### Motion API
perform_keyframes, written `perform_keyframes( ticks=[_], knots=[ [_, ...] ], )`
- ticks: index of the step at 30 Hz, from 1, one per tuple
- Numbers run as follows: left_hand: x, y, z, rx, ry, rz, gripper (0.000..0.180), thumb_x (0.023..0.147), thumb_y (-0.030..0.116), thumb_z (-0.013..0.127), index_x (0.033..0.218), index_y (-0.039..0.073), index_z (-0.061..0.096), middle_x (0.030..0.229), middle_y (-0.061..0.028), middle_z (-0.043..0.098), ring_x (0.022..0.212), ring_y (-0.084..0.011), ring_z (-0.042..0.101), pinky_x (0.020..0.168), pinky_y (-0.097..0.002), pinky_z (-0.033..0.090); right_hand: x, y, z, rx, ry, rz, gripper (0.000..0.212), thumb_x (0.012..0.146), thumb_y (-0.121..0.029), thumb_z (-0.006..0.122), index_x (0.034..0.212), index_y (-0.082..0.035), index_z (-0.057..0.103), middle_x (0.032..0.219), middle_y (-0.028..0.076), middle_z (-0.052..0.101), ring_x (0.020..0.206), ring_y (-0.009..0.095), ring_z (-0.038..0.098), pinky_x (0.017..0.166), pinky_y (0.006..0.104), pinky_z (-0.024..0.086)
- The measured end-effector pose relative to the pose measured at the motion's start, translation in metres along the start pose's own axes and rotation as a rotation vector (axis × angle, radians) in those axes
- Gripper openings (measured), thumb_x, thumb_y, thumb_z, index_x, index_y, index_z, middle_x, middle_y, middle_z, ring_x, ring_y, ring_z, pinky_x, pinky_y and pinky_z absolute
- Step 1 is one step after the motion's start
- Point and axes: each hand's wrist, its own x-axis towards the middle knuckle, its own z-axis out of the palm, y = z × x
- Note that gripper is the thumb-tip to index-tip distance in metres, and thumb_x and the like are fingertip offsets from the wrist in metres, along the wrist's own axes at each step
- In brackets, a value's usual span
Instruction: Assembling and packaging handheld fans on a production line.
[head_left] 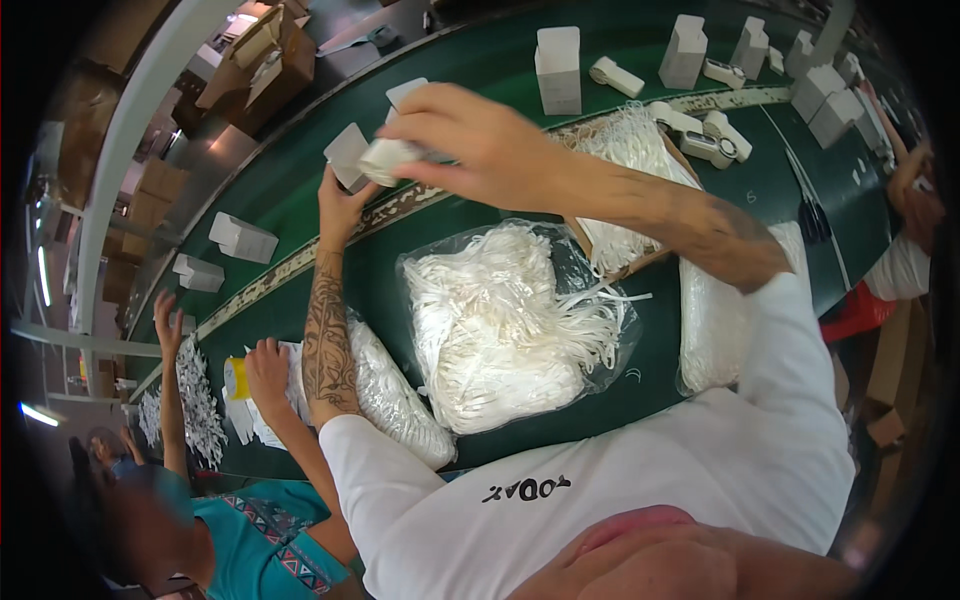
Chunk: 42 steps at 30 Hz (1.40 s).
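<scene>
While a co-worker in a teal top (255,525) works at the lower left of the frame, one hand raised and the other beside a yellow roll (236,378), two pale cartons (243,238) lie on the green surface above. Left of upper center, the person's tattooed left hand (342,208) grips a white box (346,152), its fingers closed around the lower part. Just right of that box, a small white device (388,161) (blurred) is pinched between the thumb and fingers of the right hand (478,132), whose forearm crosses from the right. At mid-frame, a clear bag of white straps (490,335) lies on the green table (375,265). An upright white carton (558,72) stands at the upper center, and an open tray of white cords (632,150) sits partly behind the right forearm. Farther right, white handheld units (712,142) lie beside the tray, and black-handled scissors (815,218) rest on the table near the frame's right side.
</scene>
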Motion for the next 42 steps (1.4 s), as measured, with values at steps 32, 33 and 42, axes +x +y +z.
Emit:
perform_keyframes(
  ticks=[32, 33, 42],
  knots=[
    [0.036, 0.115, 0.033, 0.323, 0.180, 0.478, 0.026, 0.089, 0.013, 0.073, 0.111, 0.002, 0.063, 0.104, -0.0091, 0.063, 0.093, -0.0191, 0.060, 0.086, -0.0321, 0.048, -0.149, 0.027, -0.150, -0.529, -0.554, 0.617, 0.018, 0.089, -0.023, 0.069, 0.097, -0.006, 0.067, 0.084, 0.009, 0.067, 0.077, 0.027, 0.065, 0.068, 0.0370, 0.051],
    [0.026, 0.137, 0.048, 0.286, 0.019, 0.407, 0.018, 0.089, 0.012, 0.071, 0.104, 0.003, 0.066, 0.095, -0.0071, 0.065, 0.086, -0.0177, 0.062, 0.082, -0.0310, 0.049, -0.151, 0.029, -0.149, -0.523, -0.555, 0.614, 0.018, 0.089, -0.023, 0.069, 0.097, -0.006, 0.067, 0.084, 0.009, 0.067, 0.077, 0.027, 0.065, 0.068, 0.0370, 0.051],
    [-0.022, 0.163, 0.212, 0.502, -0.583, 0.518, 0.029, 0.088, 0.036, 0.071, 0.086, 0.007, 0.066, 0.077, -0.0073, 0.066, 0.069, -0.0275, 0.062, 0.062, -0.0350, 0.048, -0.108, 0.006, -0.174, -0.143, -0.417, 0.935, 0.014, 0.090, -0.017, 0.072, 0.097, -0.006, 0.068, 0.079, 0.001, 0.061, 0.065, 0.010, 0.046, 0.060, 0.0255, 0.040]
  ],
)
